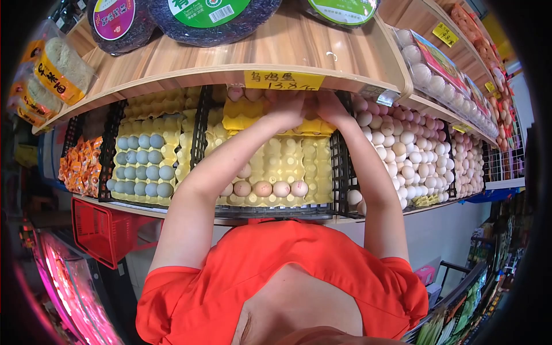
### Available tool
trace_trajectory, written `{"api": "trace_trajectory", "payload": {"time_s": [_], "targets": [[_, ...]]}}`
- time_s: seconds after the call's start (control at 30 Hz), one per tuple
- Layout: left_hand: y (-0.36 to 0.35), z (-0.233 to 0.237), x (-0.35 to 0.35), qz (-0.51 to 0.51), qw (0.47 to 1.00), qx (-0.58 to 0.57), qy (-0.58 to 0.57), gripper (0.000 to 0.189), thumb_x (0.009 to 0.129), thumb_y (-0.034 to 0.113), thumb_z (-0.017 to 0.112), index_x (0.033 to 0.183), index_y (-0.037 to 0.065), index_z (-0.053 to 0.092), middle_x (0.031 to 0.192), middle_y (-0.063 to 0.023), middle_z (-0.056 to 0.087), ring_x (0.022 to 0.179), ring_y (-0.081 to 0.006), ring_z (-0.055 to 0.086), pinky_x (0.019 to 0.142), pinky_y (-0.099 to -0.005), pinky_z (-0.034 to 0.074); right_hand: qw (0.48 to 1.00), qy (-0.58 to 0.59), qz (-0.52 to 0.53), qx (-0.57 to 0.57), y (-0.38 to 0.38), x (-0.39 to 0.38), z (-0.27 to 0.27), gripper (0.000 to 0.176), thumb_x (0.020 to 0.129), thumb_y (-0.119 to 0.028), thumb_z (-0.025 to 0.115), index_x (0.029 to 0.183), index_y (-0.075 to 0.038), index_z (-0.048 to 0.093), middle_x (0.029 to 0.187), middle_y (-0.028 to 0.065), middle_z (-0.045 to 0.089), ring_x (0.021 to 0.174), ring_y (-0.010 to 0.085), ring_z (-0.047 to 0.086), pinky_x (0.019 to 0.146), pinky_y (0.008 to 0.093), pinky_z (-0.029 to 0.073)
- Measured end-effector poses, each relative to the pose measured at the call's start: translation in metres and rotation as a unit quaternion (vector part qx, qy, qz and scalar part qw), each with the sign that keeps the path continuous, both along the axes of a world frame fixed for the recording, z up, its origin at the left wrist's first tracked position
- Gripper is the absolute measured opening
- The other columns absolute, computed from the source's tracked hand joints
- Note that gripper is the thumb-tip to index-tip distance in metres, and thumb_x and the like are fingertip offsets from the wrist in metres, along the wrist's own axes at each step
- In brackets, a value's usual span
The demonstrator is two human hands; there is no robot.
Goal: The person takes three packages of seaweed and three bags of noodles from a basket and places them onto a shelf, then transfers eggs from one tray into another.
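Note:
Both my arms reach forward under the edge of the wooden shelf. My left hand is over a bright yellow egg tray, near several eggs at the back. Close beside it, my right hand is at the tray's right part, by the black crate's side wall. The shelf edge and shadow hide the fingers of both hands, so their grip does not show. Nearer to me lies a paler yellow egg tray with a row of brown eggs along its front.
Bluish eggs sit in a tray on the left, beside orange packets. Loose pale eggs fill the crate on the right. Overhead, the wooden shelf carries round dark packages and a yellow price label. A red basket is lower left.

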State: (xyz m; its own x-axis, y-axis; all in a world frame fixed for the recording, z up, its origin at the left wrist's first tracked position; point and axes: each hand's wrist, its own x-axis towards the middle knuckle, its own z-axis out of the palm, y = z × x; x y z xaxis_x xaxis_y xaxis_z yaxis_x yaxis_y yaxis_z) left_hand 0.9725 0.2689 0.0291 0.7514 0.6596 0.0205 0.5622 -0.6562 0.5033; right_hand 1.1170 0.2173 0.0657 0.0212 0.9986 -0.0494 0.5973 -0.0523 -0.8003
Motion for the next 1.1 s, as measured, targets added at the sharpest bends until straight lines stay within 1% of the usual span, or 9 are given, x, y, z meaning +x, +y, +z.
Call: {"api": "trace_trajectory", "payload": {"time_s": [0.13,0.2,0.23,0.3,0.43,0.63,0.87,0.93,1.1], "targets": [[-0.007,0.006,-0.015,0.001,0.994,0.098,-0.044,0.048,0.081,0.024,0.059,0.123,0.004,0.046,0.13,-0.016,0.041,0.121,-0.0348,0.039,0.1,-0.0434,0.032,0.999,-0.034,-0.017,0.031,-0.01,-0.008,0.011,0.037,0.081,-0.012,0.057,0.116,0.0,0.051,0.117,0.0205,0.055,0.109,0.0332,0.053,0.088,0.0387,0.043],[-0.019,-0.001,-0.034,-0.005,0.977,0.046,-0.209,0.047,0.078,0.017,0.064,0.12,0.004,0.049,0.125,-0.0165,0.045,0.112,-0.0351,0.044,0.097,-0.0428,0.032,0.952,-0.304,0.019,-0.005,-0.025,-0.022,0.044,0.043,0.078,-0.013,0.061,0.118,-0.002,0.05,0.118,0.0194,0.053,0.109,0.0312,0.052,0.088,0.0377,0.044],[-0.026,-0.005,-0.046,-0.008,0.978,0.04,-0.205,0.047,0.078,0.017,0.064,0.12,0.004,0.049,0.125,-0.0165,0.045,0.112,-0.0351,0.044,0.097,-0.0428,0.032,0.954,-0.3,0.017,-0.012,-0.035,-0.017,0.028,0.043,0.078,-0.013,0.061,0.118,-0.002,0.05,0.118,0.0194,0.053,0.109,0.0312,0.052,0.088,0.0377,0.044],[-0.048,0.002,-0.073,-0.007,0.977,0.132,-0.169,0.042,0.079,0.017,0.063,0.118,0.004,0.052,0.118,-0.0156,0.05,0.11,-0.0324,0.047,0.095,-0.0414,0.033,0.952,-0.196,-0.033,0.231,-0.064,-0.002,-0.009,0.049,0.073,-0.015,0.068,0.118,-0.002,0.051,0.111,0.0179,0.056,0.104,0.0317,0.054,0.087,0.0377,0.045],[-0.087,-0.02,-0.099,-0.103,0.985,0.058,-0.126,0.032,0.077,0.021,0.064,0.103,0.004,0.058,0.103,-0.0128,0.056,0.1,-0.0283,0.051,0.091,-0.0414,0.033,0.967,-0.164,0.187,0.059,-0.129,-0.022,-0.023,0.05,0.066,-0.018,0.076,0.11,-0.003,0.057,0.104,0.017,0.059,0.098,0.0327,0.056,0.087,0.0386,0.045],[-0.117,-0.018,-0.093,-0.208,0.971,-0.106,0.043,0.029,0.076,0.027,0.066,0.093,0.004,0.062,0.095,-0.0116,0.058,0.102,-0.0267,0.051,0.09,-0.0404,0.031,0.968,-0.185,0.17,0.003,-0.167,-0.062,-0.06,0.045,0.065,-0.02,0.076,0.103,-0.004,0.057,0.098,0.0143,0.059,0.097,0.0316,0.055,0.085,0.0403,0.044],[-0.111,-0.001,-0.085,-0.18,0.973,-0.123,0.073,0.048,0.077,0.028,0.067,0.113,0.001,0.051,0.106,-0.0164,0.056,0.106,-0.0325,0.05,0.092,-0.0438,0.033,0.974,-0.169,0.092,0.121,-0.159,-0.052,-0.044,0.037,0.068,-0.018,0.071,0.099,-0.004,0.056,0.096,0.0152,0.058,0.092,0.0322,0.056,0.078,0.0398,0.046],[-0.107,0.01,-0.078,-0.135,0.981,-0.088,-0.111,0.06,0.077,0.025,0.067,0.126,0.001,0.041,0.117,-0.02,0.051,0.111,-0.0356,0.047,0.094,-0.0453,0.034,0.97,-0.171,0.064,0.161,-0.144,-0.041,-0.019,0.038,0.069,-0.017,0.071,0.1,-0.003,0.056,0.096,0.0156,0.058,0.091,0.0327,0.056,0.079,0.0399,0.046],[-0.069,0.028,-0.035,-0.118,0.976,-0.009,-0.184,0.065,0.076,0.02,0.066,0.131,0.003,0.036,0.127,-0.0214,0.044,0.116,-0.038,0.043,0.098,-0.0437,0.034,0.942,-0.218,-0.07,0.247,-0.085,-0.003,0.004,0.037,0.07,-0.012,0.069,0.102,-0.002,0.056,0.094,0.0155,0.059,0.092,0.0344,0.055,0.081,0.0399,0.046]]}}
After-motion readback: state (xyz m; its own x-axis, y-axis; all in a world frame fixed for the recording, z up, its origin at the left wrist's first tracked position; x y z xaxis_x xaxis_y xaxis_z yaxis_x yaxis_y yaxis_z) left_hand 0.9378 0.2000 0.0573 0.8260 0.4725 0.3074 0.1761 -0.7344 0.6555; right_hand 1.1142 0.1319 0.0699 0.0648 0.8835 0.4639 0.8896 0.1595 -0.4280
